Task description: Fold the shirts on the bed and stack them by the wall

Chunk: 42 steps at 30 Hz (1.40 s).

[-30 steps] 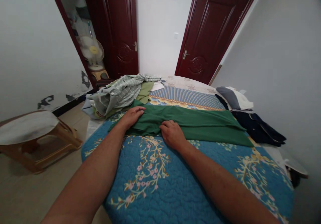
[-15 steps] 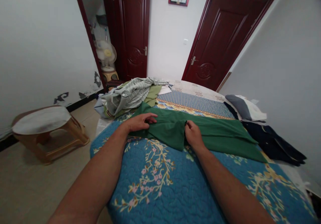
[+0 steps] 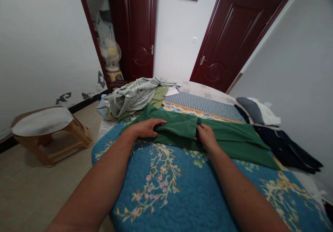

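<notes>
A long green garment (image 3: 179, 126) lies across the blue floral quilted cover (image 3: 187, 190), its left part folded over toward the middle; its exact kind I cannot make out. My right hand (image 3: 206, 136) is closed on the folded edge near the middle of the cloth, fingertips partly hidden behind the fold. On the garment's left part rests my left hand (image 3: 148, 128), fingers stretched out and thumb apart, touching the fabric.
A heap of clothes with a grey checked shirt (image 3: 137, 96) lies at the back left. Folded dark trousers (image 3: 286, 148) and a grey and white folded garment (image 3: 257, 111) lie at the right. A plastic stool (image 3: 44, 121) stands on the floor at the left.
My right hand has moved slightly right with the fold's edge, and the near corner of the fold that hung toward me is drawn up. My left hand has shifted slightly right.
</notes>
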Each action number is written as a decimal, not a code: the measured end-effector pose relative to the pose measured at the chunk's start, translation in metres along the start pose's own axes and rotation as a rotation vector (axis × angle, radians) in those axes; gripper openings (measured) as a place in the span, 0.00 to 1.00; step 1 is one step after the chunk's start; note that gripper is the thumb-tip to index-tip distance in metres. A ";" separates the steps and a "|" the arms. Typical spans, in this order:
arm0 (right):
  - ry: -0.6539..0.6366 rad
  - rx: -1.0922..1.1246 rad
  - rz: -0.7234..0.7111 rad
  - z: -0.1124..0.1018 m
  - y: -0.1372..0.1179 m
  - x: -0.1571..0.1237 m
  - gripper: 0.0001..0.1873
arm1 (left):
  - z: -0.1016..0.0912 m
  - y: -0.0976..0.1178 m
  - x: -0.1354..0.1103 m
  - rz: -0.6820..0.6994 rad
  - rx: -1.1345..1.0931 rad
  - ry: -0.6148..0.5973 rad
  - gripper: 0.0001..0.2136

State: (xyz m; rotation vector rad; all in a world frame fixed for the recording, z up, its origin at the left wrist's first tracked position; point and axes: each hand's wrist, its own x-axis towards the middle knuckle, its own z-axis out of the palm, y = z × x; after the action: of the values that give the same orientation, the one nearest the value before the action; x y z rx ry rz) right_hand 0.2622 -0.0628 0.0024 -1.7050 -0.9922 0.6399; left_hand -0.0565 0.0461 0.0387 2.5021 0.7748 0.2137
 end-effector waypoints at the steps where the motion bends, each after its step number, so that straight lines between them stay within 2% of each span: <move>1: -0.024 -0.046 0.044 -0.002 0.002 0.004 0.16 | 0.002 -0.001 0.002 -0.021 -0.019 0.017 0.40; 3: -0.059 -0.195 0.014 -0.006 0.005 0.007 0.14 | 0.008 -0.003 0.008 -0.062 -0.069 0.077 0.36; 5: -0.080 -0.288 -0.063 -0.008 0.006 0.006 0.11 | 0.014 -0.007 0.014 -0.096 -0.098 0.177 0.28; 8: -0.094 -0.230 -0.070 -0.008 0.006 0.004 0.08 | 0.019 -0.013 0.023 -0.123 -0.119 0.320 0.19; 11: -0.091 -0.196 -0.049 -0.007 0.006 0.003 0.10 | 0.020 -0.016 0.027 -0.154 -0.148 0.377 0.18; 13: -0.074 -0.290 -0.157 -0.008 0.006 0.001 0.08 | 0.020 -0.017 0.028 -0.177 -0.142 0.382 0.17; 16: -0.084 -0.504 -0.425 -0.008 0.005 -0.003 0.04 | 0.021 -0.016 0.029 -0.198 -0.101 0.386 0.16; 18: -0.097 -0.585 -0.498 -0.007 0.005 -0.004 0.03 | 0.022 -0.016 0.029 -0.213 -0.071 0.397 0.16; 21: 0.013 -0.556 -0.406 -0.008 0.007 -0.001 0.08 | 0.023 -0.016 0.029 -0.218 -0.044 0.410 0.16; 23: 0.096 -0.484 -0.318 -0.009 0.009 0.003 0.15 | 0.024 -0.016 0.030 -0.234 -0.053 0.391 0.16; 25: 0.114 -0.430 -0.288 -0.011 0.011 0.005 0.21 | 0.024 -0.016 0.031 -0.259 -0.058 0.364 0.16; 27: 0.073 -0.419 -0.329 -0.011 0.013 0.006 0.24 | 0.024 -0.016 0.032 -0.270 -0.025 0.349 0.15; 30: 0.011 -0.439 -0.401 -0.008 0.016 0.003 0.24 | 0.024 -0.012 0.033 -0.309 0.069 0.347 0.16; 32: 0.018 -0.453 -0.404 -0.007 0.018 0.002 0.24 | 0.025 -0.007 0.034 -0.342 0.127 0.369 0.15; 35: 0.038 -0.466 -0.396 -0.005 0.019 0.002 0.23 | 0.028 0.002 0.040 -0.275 0.229 0.397 0.20; 38: 0.041 -0.456 -0.396 -0.004 0.020 0.002 0.22 | 0.028 0.008 0.056 -0.231 0.263 0.370 0.14; 42: 0.060 -0.450 -0.373 -0.005 0.018 0.004 0.22 | 0.019 0.001 0.082 -0.417 0.153 0.382 0.18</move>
State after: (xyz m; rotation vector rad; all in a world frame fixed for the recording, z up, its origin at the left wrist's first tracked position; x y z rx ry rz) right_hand 0.2741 -0.0649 -0.0125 -1.8353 -1.4434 0.1229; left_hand 0.0172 0.0835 0.0234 2.3960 1.4941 0.5071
